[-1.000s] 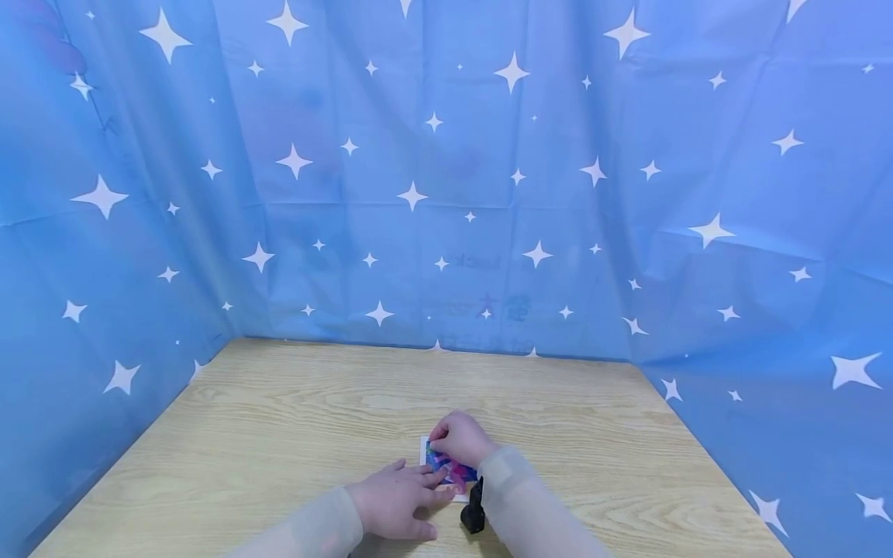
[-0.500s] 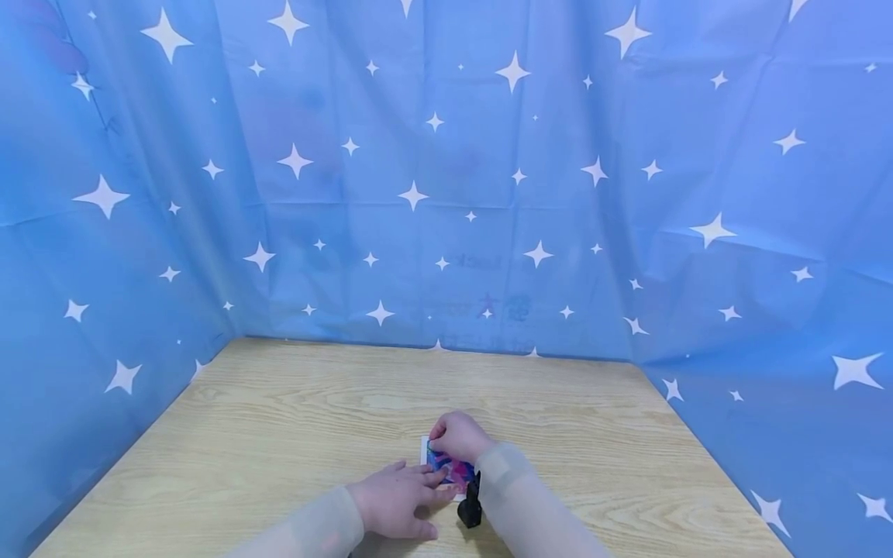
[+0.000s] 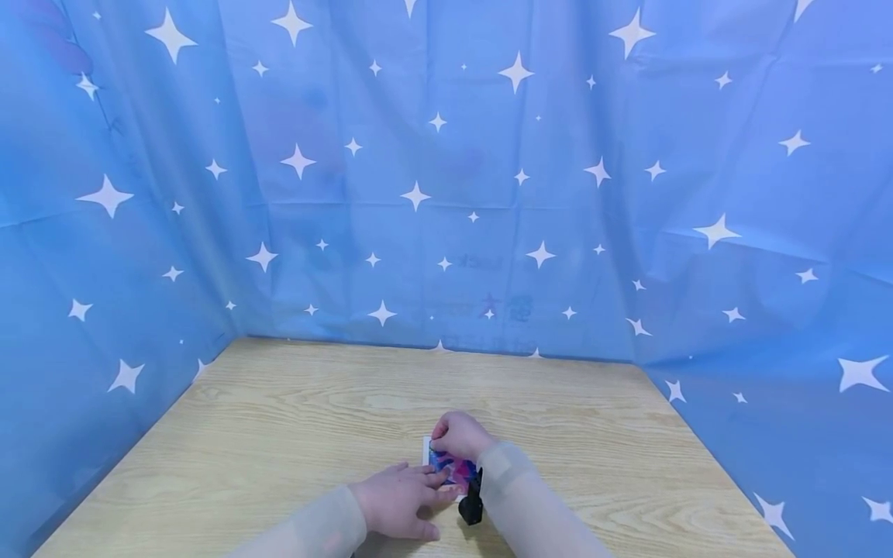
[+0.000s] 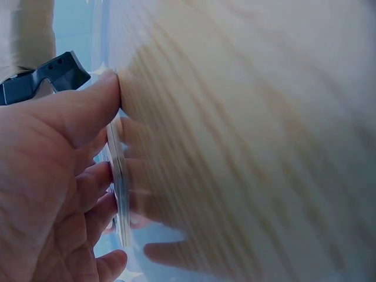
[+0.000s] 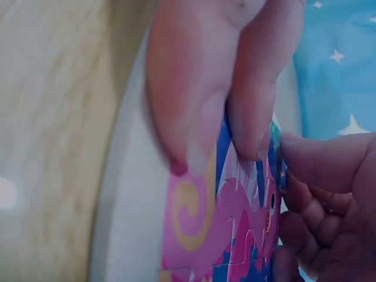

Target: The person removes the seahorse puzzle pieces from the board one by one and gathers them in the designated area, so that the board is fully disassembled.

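A small jigsaw puzzle (image 3: 456, 470) in pink, blue and purple lies on the table inside a white-edged tray (image 3: 426, 447). The right wrist view shows joined pieces (image 5: 191, 214) with a pink and yellow swirl. My left hand (image 3: 399, 500) is spread low, and its extended fingers (image 5: 188, 88) rest on the puzzle's near left part. At the far left corner my right hand (image 3: 463, 436) pinches a blue-green puzzle piece (image 5: 275, 144) between thumb and curled fingers. Most of that piece is hidden by the fingers. In the left wrist view the tray appears edge-on beyond the left fingers.
The wood-grain table (image 3: 335, 403) spreads around the tray on all sides. Blue curtains (image 3: 446, 155) with white stars hang behind and at both sides. A black wrist camera (image 3: 471, 500) sits under the right wrist, close to the left fingertips.
Both hands stay at the puzzle almost unmoved. The right wrist and its black camera tilt slightly. The whole head view shifts a little to the right.
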